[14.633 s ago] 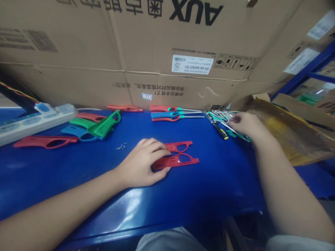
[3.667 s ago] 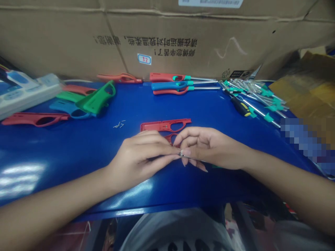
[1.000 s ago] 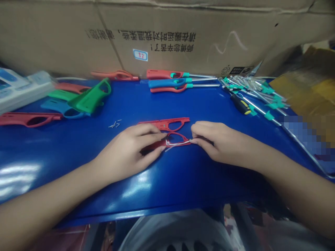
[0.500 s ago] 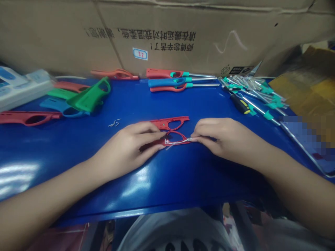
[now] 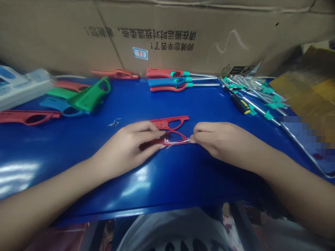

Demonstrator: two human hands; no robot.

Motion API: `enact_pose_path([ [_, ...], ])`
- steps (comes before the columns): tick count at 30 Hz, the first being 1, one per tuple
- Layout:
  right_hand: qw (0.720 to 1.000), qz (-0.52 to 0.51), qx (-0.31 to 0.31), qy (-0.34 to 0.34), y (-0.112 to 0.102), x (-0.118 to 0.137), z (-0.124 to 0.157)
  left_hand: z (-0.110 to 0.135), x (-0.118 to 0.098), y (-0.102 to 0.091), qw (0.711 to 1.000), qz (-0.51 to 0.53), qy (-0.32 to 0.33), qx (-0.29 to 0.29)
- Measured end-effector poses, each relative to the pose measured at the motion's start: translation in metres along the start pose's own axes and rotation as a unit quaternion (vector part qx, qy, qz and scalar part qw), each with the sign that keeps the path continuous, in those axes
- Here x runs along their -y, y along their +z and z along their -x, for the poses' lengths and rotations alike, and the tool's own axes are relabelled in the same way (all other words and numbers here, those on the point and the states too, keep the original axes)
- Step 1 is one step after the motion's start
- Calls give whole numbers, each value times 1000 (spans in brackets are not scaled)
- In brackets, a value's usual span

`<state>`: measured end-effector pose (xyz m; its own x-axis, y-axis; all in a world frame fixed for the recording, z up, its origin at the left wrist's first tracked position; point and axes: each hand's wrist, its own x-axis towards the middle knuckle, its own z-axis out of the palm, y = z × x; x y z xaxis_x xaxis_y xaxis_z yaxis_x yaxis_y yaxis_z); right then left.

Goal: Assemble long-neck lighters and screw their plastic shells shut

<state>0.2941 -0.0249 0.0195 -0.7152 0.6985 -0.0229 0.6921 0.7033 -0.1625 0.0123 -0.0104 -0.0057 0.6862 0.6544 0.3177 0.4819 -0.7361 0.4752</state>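
Note:
My left hand (image 5: 134, 144) is closed around the handle end of a red lighter casing half (image 5: 176, 133), which lies low over the blue table. Thin pale wires (image 5: 175, 142) run along the lower side of its loop toward the narrow end. There my right hand (image 5: 220, 141) pinches a small whitish end piece of the wires; its fingertips hide most of that piece. Just beyond lies a second red casing half (image 5: 178, 122), inner side up, its left part behind my left hand.
Small metal pins (image 5: 114, 122) lie left of my hands. Coloured casings (image 5: 87, 97) are piled at far left beside a white device (image 5: 24, 85). Assembled lighters (image 5: 180, 82) lie before a cardboard box (image 5: 167, 21). Metal tubes (image 5: 261, 90) and a screwdriver (image 5: 240, 104) are at right.
My right hand has tipped slightly downward, bringing the wire end against the narrow end of the casing. The wires lie closer to the casing. My left hand is nearly still.

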Motion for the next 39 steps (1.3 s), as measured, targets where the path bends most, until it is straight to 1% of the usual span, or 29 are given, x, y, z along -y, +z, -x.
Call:
enact_pose_path([
  [2, 1000, -23, -5, 0, 1, 1, 0, 0, 0, 0, 1000, 2, -6, 2],
  [6, 991, -118, -65, 14, 4, -2, -4, 1, -1, 1, 1000, 8, -13, 0],
  [8, 981, -171, -79, 45, 4, -4, -8, 2, -1, 2, 1000, 14, -11, -2],
  [9, 975, -197, -75, 70, 4, -6, -10, 2, -2, 3, 1000, 16, -11, -3],
  [12, 953, -261, -24, 153, 3, -10, -16, 3, -2, 5, 1000, 25, -7, -10],
  [14, 939, -290, 15, 187, 1, -14, -20, 3, -3, 6, 999, 31, 1, -16],
  [17, 932, -297, 66, 197, -5, -17, -28, 4, -4, 7, 1000, 25, 6, -16],
  [21, 940, -251, 120, 197, -16, -11, -35, 6, -5, 7, 1000, 19, 2, -11],
  [23, 944, -244, 120, 188, -17, -7, -36, 6, -5, 7, 1000, 18, 5, -12],
  [25, 948, -251, 104, 163, -16, -6, -34, 7, -4, 7, 1000, 15, 11, -11],
  [31, 961, -270, 24, 53, -6, -9, -20, 9, -2, 7, 1000, 13, 24, -9],
  [35, 966, -259, 5, -20, -1, 3, -19, 9, -2, 6, 1000, 20, 16, -3],
  [37, 971, -235, -6, -38, 4, 9, -21, 9, -3, 6, 1000, 19, 16, -3],
  [39, 973, -227, -20, -41, 9, 12, -23, 9, -2, 6, 1000, 15, 19, -7],
])
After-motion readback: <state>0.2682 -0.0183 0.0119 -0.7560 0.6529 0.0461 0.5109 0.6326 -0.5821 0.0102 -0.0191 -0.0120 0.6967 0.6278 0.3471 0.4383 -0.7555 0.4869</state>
